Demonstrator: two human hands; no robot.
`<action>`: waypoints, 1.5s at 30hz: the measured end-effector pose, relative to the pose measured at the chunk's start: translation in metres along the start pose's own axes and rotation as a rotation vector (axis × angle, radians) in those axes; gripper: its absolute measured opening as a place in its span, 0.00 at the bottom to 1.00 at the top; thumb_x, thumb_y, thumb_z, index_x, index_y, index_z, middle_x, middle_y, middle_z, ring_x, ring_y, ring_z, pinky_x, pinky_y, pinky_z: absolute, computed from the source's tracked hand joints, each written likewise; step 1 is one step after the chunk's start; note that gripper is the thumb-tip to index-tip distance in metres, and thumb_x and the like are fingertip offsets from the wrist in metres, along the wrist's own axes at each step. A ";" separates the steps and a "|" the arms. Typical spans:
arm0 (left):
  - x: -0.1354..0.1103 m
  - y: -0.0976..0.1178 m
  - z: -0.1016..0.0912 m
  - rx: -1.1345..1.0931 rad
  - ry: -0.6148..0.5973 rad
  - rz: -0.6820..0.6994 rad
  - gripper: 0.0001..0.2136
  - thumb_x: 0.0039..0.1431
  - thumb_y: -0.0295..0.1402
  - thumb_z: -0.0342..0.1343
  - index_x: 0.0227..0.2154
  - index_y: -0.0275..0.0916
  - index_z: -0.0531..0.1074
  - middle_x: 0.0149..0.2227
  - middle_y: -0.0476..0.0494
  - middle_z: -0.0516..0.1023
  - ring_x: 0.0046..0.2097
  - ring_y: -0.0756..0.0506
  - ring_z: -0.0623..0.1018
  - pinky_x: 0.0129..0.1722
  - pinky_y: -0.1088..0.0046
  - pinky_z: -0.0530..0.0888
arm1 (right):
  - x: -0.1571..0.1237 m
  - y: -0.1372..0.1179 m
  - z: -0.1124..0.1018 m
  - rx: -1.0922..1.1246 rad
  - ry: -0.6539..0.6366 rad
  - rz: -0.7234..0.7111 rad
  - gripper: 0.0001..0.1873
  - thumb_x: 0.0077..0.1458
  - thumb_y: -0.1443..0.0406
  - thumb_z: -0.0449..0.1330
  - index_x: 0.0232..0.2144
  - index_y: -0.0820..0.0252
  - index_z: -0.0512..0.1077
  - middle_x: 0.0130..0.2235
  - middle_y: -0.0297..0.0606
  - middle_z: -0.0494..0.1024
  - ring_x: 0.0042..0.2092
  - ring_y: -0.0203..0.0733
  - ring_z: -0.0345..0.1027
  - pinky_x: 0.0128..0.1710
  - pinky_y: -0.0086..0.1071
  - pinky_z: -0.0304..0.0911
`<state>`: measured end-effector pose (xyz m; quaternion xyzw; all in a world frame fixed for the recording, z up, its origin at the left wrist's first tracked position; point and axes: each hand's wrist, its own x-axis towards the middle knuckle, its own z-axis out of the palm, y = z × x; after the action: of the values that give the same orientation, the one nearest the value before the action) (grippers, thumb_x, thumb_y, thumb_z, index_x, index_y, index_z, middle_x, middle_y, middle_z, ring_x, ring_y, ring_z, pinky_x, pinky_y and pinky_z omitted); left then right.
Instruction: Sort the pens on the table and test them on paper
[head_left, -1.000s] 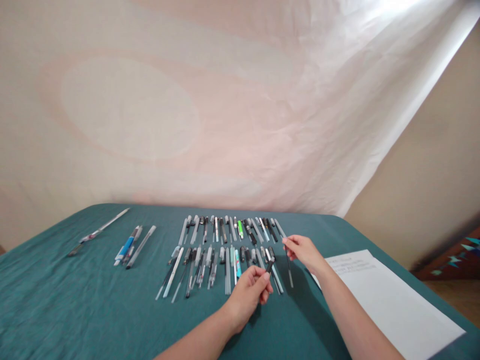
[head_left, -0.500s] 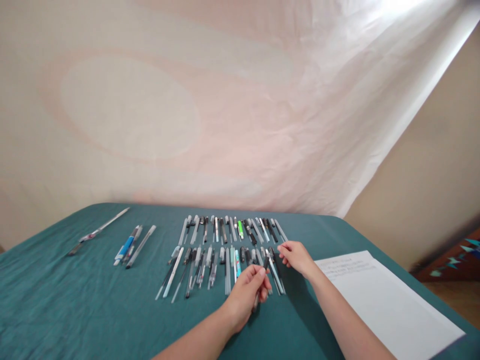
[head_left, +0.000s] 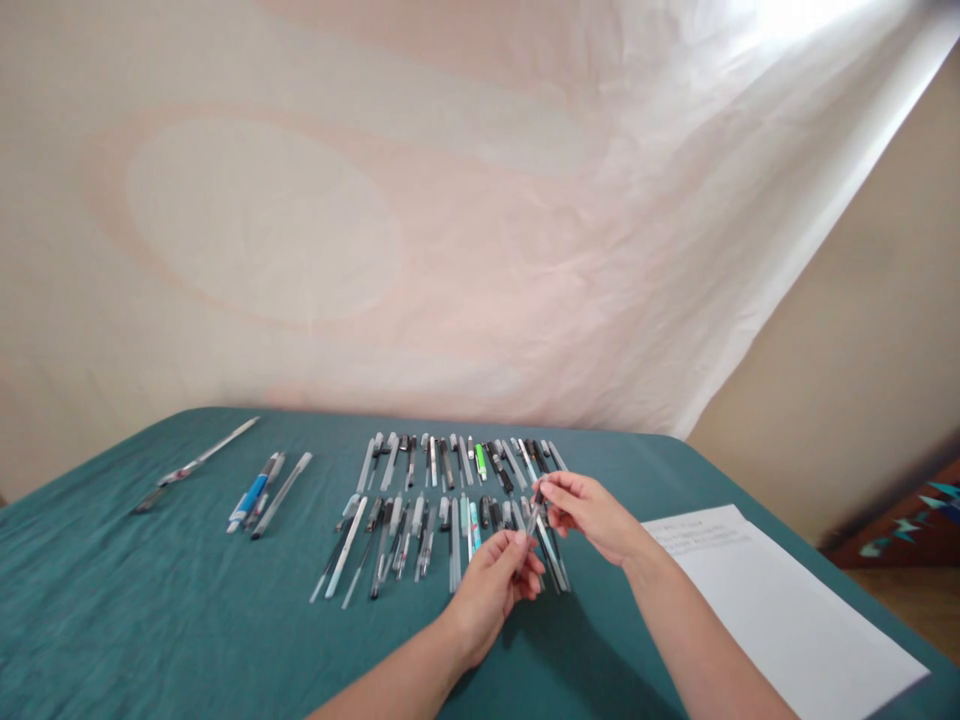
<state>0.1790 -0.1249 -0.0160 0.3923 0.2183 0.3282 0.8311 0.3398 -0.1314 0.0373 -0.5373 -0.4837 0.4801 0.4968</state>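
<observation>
Both hands meet over the right end of the laid-out pens, sharing one slim pen [head_left: 534,516] between them. The left hand [head_left: 491,592] comes up from below, and its fingers [head_left: 517,546] are pressed together in a pinch on the pen's lower end. The right hand [head_left: 596,512] reaches in from the side, and its fingers [head_left: 553,488] pinch the upper end, where the pen looks darker. The pen is tilted and lifted clear of the surface [head_left: 150,620], which is draped in teal cloth.

Just under the hands lies the near row of pens [head_left: 405,535], laid side by side, and behind it runs the far row of pens [head_left: 450,458], one bright green among them. Well off to the left a small cluster with a blue pen [head_left: 251,493] lies apart, and farther left a long thin pen [head_left: 208,454] lies alone. A white sheet of paper [head_left: 780,610] with faint writing at its top rests to the right of the right forearm. A pale wrinkled cloth [head_left: 450,200] hangs behind the surface.
</observation>
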 end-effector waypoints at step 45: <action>0.013 0.080 -0.040 0.286 0.306 0.276 0.16 0.50 0.43 0.52 0.34 0.34 0.69 0.27 0.45 0.72 0.25 0.53 0.70 0.27 0.77 0.66 | 0.030 0.076 -0.059 -0.773 0.260 0.052 0.19 0.47 0.54 0.50 0.28 0.62 0.73 0.24 0.39 0.76 0.21 0.39 0.67 0.23 0.30 0.59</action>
<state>0.1331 -0.0566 0.0225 0.4778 0.3304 0.4598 0.6717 0.4040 -0.1086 -0.0367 -0.7528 -0.5480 0.2036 0.3027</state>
